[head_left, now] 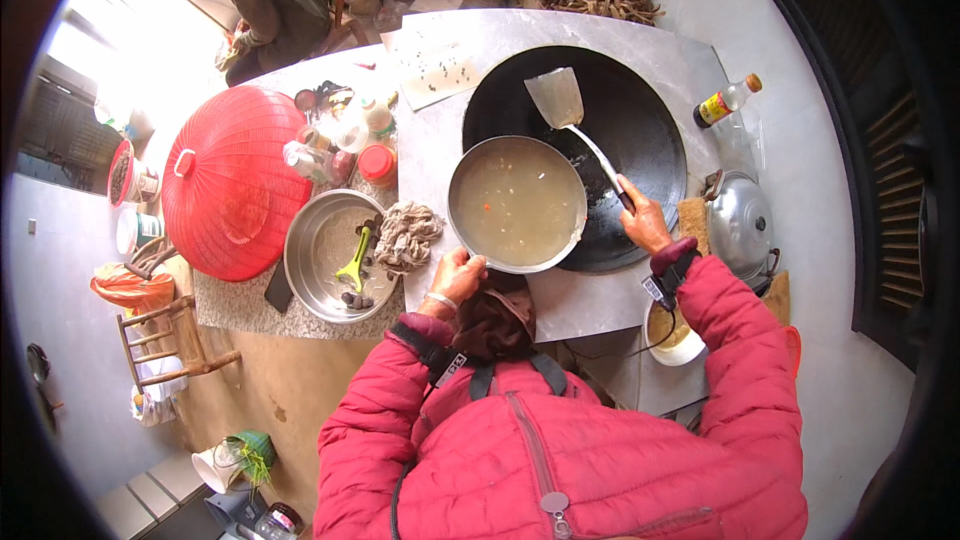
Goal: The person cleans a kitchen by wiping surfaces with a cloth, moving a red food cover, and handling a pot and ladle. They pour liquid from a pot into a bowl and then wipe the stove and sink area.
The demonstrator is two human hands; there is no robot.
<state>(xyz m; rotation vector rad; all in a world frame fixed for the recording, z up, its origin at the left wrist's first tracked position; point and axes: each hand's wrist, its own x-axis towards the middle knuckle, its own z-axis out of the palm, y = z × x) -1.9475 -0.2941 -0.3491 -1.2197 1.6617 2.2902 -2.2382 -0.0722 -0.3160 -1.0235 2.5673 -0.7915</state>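
Note:
My left hand is closed on the near rim of a round metal basin full of cloudy liquid with small bits floating in it. The basin overlaps the left part of a large black wok set into the stove top. My right hand grips the dark handle of a spatula, its wide metal blade over the far part of the wok. What the wok's left side holds is hidden behind the basin.
Left of the basin lie a crumpled rag and a steel bowl holding a green peeler-like tool. A red mesh food cover stands beyond. At right are a sauce bottle and a lidded pot. Another person sits at far left.

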